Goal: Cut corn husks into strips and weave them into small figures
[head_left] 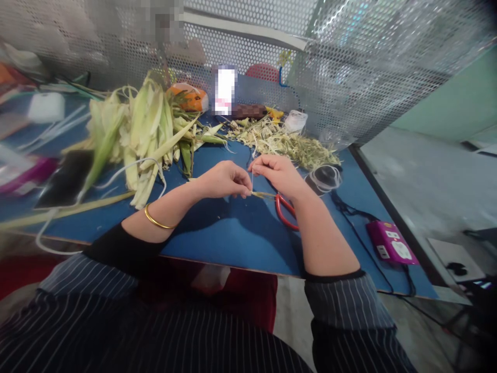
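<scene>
No text, number or sign can be read: dark marks on the orange packet point(199, 98) and small ones on the purple power strip point(388, 239) are too blurred.

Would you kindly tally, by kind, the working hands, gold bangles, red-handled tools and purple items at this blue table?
Hands, left hand and right hand: 2
Gold bangle: 1
Red-handled tool: 1
Purple items, right block and blurred left piece: 2
Total: 6

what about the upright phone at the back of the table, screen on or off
On: the phone's screen glows bright white, though the picture is too blurred to tell what it shows.
</scene>
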A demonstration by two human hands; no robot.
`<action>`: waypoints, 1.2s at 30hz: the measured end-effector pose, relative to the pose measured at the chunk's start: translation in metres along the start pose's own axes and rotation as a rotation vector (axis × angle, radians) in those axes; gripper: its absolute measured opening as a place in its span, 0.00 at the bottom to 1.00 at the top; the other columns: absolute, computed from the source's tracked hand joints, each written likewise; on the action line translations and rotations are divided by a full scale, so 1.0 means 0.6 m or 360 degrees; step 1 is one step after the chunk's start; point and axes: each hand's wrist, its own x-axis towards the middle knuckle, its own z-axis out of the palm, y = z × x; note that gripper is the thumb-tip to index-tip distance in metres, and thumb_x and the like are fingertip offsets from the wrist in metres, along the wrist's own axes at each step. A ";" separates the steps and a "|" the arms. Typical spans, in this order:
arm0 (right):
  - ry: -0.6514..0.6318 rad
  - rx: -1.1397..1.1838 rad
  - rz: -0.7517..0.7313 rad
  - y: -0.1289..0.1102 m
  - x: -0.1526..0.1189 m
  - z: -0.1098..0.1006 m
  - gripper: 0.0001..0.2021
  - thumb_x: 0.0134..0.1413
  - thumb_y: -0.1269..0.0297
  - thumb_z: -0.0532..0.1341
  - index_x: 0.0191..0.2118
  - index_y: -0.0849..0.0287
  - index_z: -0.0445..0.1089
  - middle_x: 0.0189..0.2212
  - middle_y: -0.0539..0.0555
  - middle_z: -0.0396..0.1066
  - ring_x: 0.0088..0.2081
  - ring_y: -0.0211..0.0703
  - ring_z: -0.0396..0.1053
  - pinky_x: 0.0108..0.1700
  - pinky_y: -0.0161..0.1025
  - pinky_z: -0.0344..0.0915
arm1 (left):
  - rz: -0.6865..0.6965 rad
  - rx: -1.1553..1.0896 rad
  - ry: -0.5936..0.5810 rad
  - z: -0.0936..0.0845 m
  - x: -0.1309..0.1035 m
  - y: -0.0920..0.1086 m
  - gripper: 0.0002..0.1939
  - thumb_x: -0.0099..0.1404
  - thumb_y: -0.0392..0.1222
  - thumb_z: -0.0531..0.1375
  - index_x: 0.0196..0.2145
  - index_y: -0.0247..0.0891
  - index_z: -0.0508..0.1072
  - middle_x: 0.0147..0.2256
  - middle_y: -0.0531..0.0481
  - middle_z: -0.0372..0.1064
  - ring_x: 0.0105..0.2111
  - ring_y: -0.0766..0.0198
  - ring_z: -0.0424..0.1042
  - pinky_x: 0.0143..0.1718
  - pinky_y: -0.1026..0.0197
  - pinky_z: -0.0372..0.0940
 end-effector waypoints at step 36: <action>0.0220 -0.0114 -0.0335 -0.002 -0.008 0.083 0.09 0.59 0.69 0.52 0.28 0.57 0.62 0.28 0.51 0.66 0.32 0.39 0.64 0.38 0.39 0.61 | 0.0049 0.0531 0.0887 -0.003 0.022 -0.045 0.11 0.53 0.34 0.55 0.26 0.35 0.79 0.21 0.51 0.72 0.24 0.65 0.68 0.27 0.64 0.59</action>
